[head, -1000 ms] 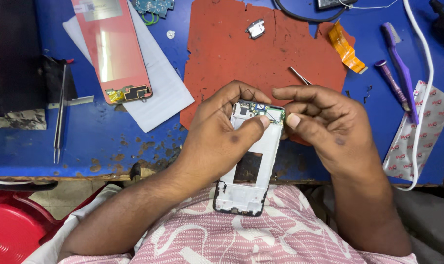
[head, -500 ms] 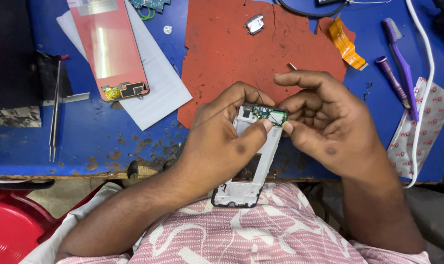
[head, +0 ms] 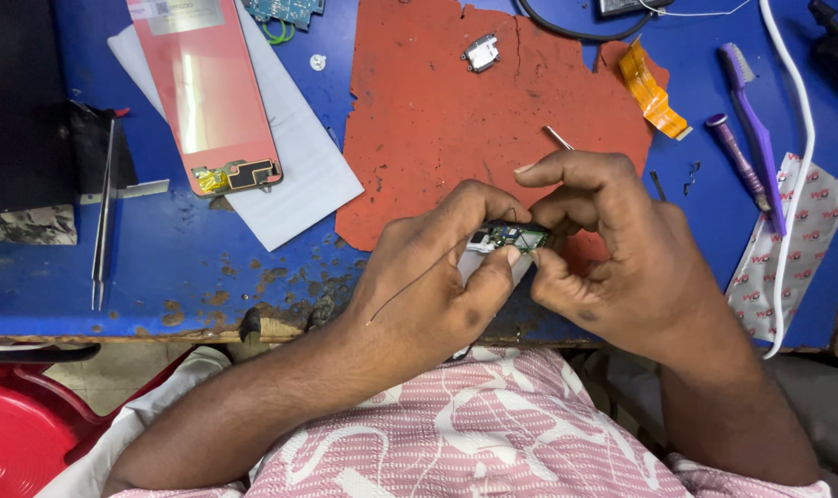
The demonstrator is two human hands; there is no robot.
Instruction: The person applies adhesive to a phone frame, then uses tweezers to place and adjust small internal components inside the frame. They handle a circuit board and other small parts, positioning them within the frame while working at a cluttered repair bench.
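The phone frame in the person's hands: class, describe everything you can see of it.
The phone frame is white, apparently plastic, and mostly hidden. It is held edge-on above the bench edge, a small green circuit board at its top. The left hand wraps it; the right hand pinches the board end.

Both my forearms come up from the bottom and meet in the middle; my left hand [head: 437,277] is curled with thumb pressing inward; my right hand [head: 622,258] pinches, index finger stretched out on top.
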